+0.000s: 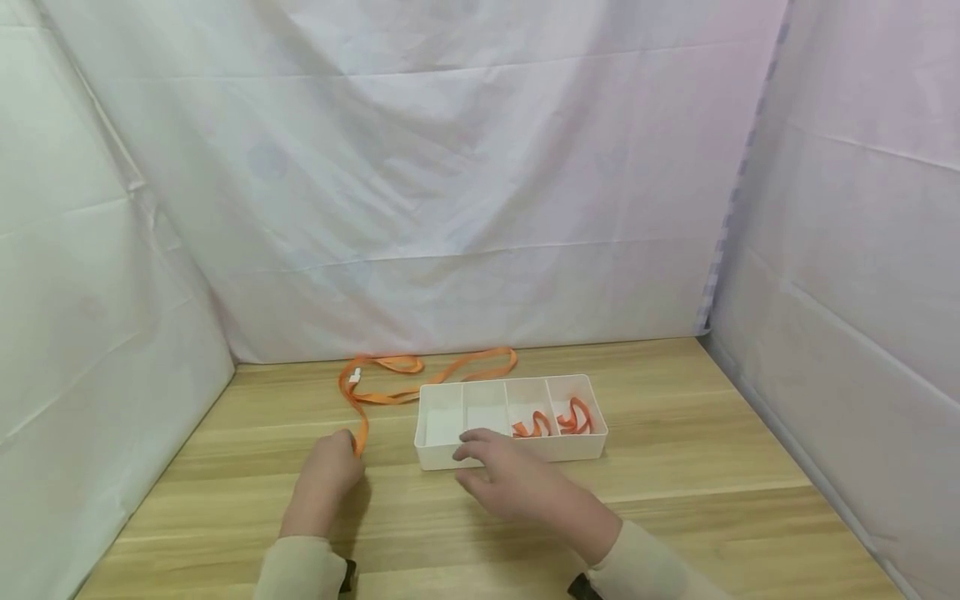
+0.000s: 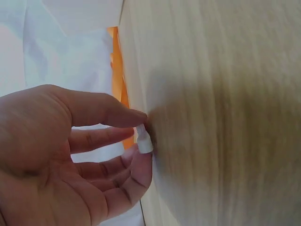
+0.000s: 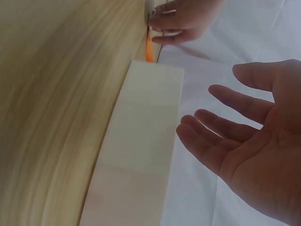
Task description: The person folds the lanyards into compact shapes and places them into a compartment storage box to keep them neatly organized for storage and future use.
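Note:
My left hand [image 1: 327, 471] is at the tabletop, left of the white divided box [image 1: 450, 457]. Between its thumb and fingers it pinches a small white plastic end piece [image 2: 144, 141] of an orange lanyard [image 1: 362, 429]. From there the flat orange band runs away from me and loops behind the box, with another white plastic piece [image 1: 355, 376] along it. My right hand [image 1: 510, 479], fingers spread and slightly bent, hovers at the box's front wall and holds nothing. Folded orange bands [image 1: 575, 417] lie in the two right compartments.
The wooden table [image 1: 697, 475] stands between white cloth hangings [image 1: 480, 183] at the back and both sides. In the two left compartments of the box the white floor shows.

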The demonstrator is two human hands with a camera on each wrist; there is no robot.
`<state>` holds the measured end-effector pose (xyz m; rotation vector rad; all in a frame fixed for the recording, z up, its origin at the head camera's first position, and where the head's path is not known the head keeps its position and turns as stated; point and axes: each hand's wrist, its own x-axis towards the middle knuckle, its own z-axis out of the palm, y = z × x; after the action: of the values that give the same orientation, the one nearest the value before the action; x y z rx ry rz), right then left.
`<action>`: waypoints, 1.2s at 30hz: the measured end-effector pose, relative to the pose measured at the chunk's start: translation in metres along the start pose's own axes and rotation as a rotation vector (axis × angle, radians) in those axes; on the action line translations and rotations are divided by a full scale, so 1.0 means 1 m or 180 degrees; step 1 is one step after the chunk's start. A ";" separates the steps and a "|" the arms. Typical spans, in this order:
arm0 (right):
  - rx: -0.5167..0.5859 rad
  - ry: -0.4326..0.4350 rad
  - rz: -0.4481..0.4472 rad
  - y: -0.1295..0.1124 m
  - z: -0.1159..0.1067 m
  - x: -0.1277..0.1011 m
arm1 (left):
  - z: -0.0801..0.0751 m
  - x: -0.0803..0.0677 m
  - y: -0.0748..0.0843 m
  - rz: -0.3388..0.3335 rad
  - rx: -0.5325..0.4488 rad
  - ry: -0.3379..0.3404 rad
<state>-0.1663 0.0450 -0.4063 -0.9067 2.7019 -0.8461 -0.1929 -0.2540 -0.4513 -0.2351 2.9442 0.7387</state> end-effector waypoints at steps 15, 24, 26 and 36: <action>0.0683 -0.0375 0.0149 -0.034 0.049 0.051 | -0.004 -0.028 0.021 -0.0162 -0.1164 0.0189; 0.1296 -0.0324 0.0497 -0.046 0.061 0.072 | 0.001 -0.042 0.031 -0.0200 -0.2258 0.0110; 0.1411 -0.0279 0.0510 -0.046 0.064 0.075 | 0.001 -0.043 0.032 -0.0194 -0.2349 0.0099; 0.1701 -0.0195 0.0552 -0.045 0.067 0.081 | 0.003 -0.043 0.029 -0.0172 -0.2713 -0.0066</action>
<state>-0.1865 -0.0642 -0.4343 -0.5571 2.2722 -1.3735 -0.1559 -0.2225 -0.4350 -0.3492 2.3963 1.9112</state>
